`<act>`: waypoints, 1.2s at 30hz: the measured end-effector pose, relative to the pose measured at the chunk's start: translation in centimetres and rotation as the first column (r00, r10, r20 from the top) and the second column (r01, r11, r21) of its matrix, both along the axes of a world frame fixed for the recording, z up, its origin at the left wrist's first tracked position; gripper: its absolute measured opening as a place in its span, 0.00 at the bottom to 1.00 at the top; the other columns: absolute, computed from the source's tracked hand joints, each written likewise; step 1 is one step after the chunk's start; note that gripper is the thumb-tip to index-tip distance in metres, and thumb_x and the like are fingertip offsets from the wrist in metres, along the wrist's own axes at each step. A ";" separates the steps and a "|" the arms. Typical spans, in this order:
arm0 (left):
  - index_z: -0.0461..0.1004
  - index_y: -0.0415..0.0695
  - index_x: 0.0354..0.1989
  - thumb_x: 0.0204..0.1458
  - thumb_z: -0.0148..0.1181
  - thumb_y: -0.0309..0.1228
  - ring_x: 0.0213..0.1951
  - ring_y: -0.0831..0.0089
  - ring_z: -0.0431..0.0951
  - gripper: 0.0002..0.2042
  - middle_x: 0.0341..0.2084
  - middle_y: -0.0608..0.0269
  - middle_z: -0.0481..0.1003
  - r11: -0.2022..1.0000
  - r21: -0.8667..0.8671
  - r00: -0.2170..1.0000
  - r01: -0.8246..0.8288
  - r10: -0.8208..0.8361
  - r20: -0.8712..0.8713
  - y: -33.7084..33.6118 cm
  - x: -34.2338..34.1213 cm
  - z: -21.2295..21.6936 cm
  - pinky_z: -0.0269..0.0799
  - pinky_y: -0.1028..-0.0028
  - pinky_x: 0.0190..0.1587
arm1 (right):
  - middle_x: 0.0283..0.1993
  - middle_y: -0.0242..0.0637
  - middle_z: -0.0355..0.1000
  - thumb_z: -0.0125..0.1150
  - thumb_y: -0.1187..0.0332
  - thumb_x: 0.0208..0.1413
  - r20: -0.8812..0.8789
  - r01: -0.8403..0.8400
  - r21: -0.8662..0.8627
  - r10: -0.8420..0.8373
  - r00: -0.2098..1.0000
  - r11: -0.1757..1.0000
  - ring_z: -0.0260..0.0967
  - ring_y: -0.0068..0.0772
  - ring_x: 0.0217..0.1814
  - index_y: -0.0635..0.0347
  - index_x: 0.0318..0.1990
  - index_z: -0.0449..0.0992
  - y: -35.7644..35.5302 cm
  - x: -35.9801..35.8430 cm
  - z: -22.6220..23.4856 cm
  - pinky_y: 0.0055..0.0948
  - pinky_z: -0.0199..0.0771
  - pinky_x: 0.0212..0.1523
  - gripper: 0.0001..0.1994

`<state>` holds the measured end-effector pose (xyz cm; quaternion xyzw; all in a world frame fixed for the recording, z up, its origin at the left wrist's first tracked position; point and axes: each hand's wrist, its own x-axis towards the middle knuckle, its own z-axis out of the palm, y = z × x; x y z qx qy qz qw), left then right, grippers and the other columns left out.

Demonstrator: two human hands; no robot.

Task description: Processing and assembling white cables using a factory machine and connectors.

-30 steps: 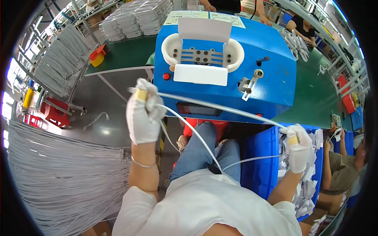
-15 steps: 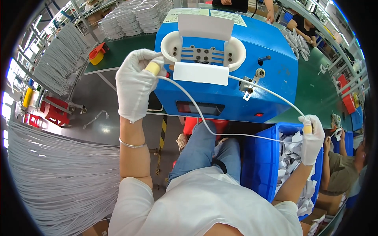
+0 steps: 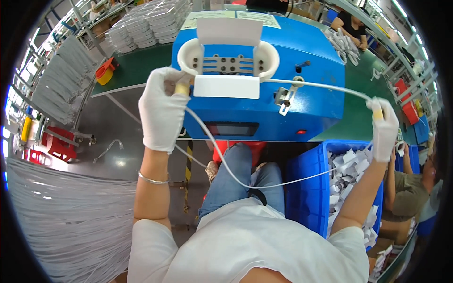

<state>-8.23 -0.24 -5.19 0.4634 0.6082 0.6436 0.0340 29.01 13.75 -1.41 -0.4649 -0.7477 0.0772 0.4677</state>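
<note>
A thin white cable [image 3: 225, 169] hangs in a loop between my two white-gloved hands. My left hand [image 3: 163, 109] is closed on it beside the left white curved holder [image 3: 189, 55] of a blue machine [image 3: 314, 52]. Off the machine's right side, my right hand [image 3: 384, 126] pinches the cable, and a stretch of it runs taut from there to the right curved holder [image 3: 269, 60]. A white plate [image 3: 227, 87] in front of the holders hides part of the machine's middle. Both thumbs wear yellowish covers.
A blue bin [image 3: 306, 188] of white scraps stands by my right arm. Many white cables [image 3: 66, 221] hang at lower left. Clear plastic trays [image 3: 151, 26] are stacked behind the machine on a green table [image 3: 125, 70]. Co-workers [image 3: 351, 28] sit to the right.
My right hand has risen, lifting the taut stretch of cable nearer level. The loop below hangs lower. My left hand stays by the left holder, while the whole view has shifted slightly.
</note>
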 end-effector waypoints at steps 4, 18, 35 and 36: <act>0.70 0.39 0.49 0.53 0.60 0.25 0.27 0.88 0.66 0.15 0.24 0.72 0.70 1.000 0.001 0.995 -0.019 0.019 0.099 -0.8 0.7 -0.8 0.65 0.84 0.30 | 0.30 0.31 0.73 0.55 0.67 0.58 0.120 -0.123 0.011 0.121 0.985 0.992 0.66 0.19 0.33 0.65 0.33 0.76 6.0 -1.6 0.6 0.19 0.64 0.39 0.10; 0.71 0.36 0.50 0.55 0.53 0.20 0.23 0.87 0.67 0.14 0.34 0.65 0.73 0.987 -0.124 0.937 0.101 -0.053 0.345 -6.4 1.2 -2.8 0.65 0.86 0.26 | 0.20 0.17 0.59 0.57 0.63 0.59 -0.064 -0.091 -0.146 0.083 0.995 0.985 0.46 0.07 0.18 0.60 0.30 0.77 4.0 -0.3 -0.3 0.14 0.40 0.18 0.11; 0.71 0.39 0.52 0.56 0.55 0.30 0.37 0.78 0.75 0.16 0.40 0.59 0.76 0.192 -0.333 0.381 0.923 -0.573 0.726 -5.2 9.7 -13.5 0.72 0.79 0.41 | 0.17 0.22 0.62 0.60 0.63 0.55 -0.204 -0.167 -0.468 0.078 0.976 0.868 0.50 0.08 0.13 0.62 0.26 0.74 0.8 3.3 -1.1 0.13 0.45 0.13 0.12; 0.70 0.39 0.52 0.56 0.55 0.30 0.45 0.75 0.74 0.16 0.43 0.59 0.76 0.159 -0.357 0.380 0.920 -0.582 0.719 -5.1 9.9 -14.0 0.69 0.74 0.50 | 0.18 0.24 0.65 0.60 0.65 0.54 -0.233 -0.177 -0.486 0.068 0.970 0.856 0.52 0.09 0.13 0.63 0.27 0.74 0.8 3.5 -1.2 0.12 0.47 0.13 0.10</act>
